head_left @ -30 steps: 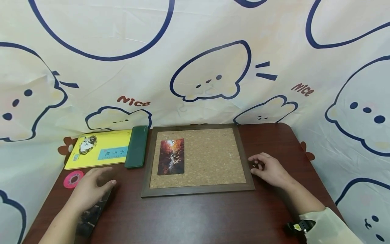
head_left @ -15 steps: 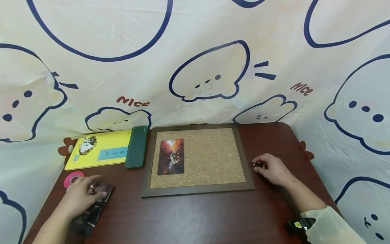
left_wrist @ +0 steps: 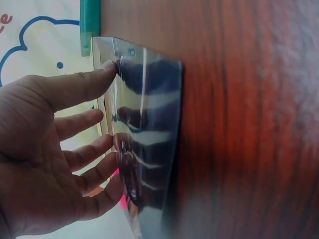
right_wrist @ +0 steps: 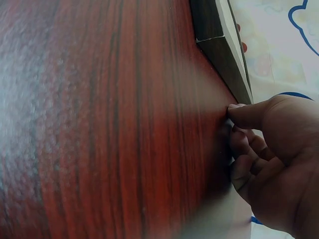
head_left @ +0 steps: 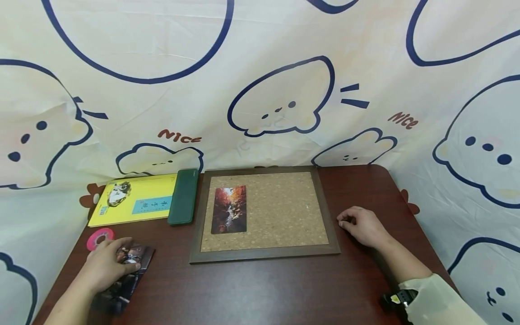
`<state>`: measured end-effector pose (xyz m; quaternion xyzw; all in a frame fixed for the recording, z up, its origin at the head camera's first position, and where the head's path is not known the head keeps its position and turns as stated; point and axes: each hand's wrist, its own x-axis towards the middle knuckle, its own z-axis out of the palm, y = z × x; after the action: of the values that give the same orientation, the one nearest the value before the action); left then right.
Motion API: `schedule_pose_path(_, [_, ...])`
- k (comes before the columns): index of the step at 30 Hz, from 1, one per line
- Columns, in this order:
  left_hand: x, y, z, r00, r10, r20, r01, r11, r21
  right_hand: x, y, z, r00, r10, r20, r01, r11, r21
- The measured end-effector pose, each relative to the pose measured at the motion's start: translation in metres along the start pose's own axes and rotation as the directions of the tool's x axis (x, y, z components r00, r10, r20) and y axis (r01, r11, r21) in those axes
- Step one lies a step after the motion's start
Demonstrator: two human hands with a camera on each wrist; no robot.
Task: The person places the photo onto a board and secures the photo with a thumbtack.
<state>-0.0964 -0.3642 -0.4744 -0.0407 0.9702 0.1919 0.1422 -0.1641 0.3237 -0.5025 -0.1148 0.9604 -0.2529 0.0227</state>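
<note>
In the head view my left hand (head_left: 101, 268) lies over a dark glossy picture sheet (head_left: 136, 258) at the table's left. From the left wrist, the thumb and spread fingertips (left_wrist: 107, 67) touch the glossy sheet (left_wrist: 154, 124), which reflects them. My right hand (head_left: 361, 225) rests on the table just right of the cork board (head_left: 284, 212), fingertips down, thumb and forefinger close together. In the right wrist view its other fingers (right_wrist: 241, 167) are curled. Whether anything sits between those fingertips is hidden. A picture card (head_left: 229, 210) with an orange top lies on the board's left part.
A pink ring-shaped item (head_left: 100, 238) lies beyond the left hand. Behind it are a yellow book (head_left: 134, 198) and a dark green case (head_left: 183, 196), close to the board's wooden frame (head_left: 264, 253). A patterned cloth (head_left: 260, 90) hangs behind and beside the table.
My left hand has come down and back toward me onto the dark picture sheet. The right hand has shifted slightly right, and the tiny object seen at its fingertips is now out of sight.
</note>
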Motion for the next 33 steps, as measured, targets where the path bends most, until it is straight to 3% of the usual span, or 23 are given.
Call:
schedule_pose_path(6, [0.0, 0.002, -0.004, 0.999, -0.023, 0.039, 0.024, 1.0, -0.008, -0.003, -0.001, 0.0, 1.0, -0.013, -0.019, 0.013, 1.0, 0.019])
schedule_pose_path(16, [-0.001, 0.01, -0.005, 0.982, -0.133, 0.131, 0.144, 0.987, -0.078, -0.007, -0.001, -0.004, 1.0, -0.023, -0.021, 0.024, 0.998, 0.062])
schedule_pose_path(23, [0.001, 0.006, -0.003, 0.987, -0.099, 0.126, 0.11, 0.99, -0.085, -0.008, -0.003, -0.006, 1.0, 0.009, 0.009, -0.01, 0.994, 0.108])
schedule_pose_path(33, [-0.006, 0.007, -0.004, 1.0, 0.012, 0.023, -0.01, 0.995, -0.095, -0.007, -0.001, -0.003, 1.0, -0.019, 0.017, 0.017, 0.993, 0.115])
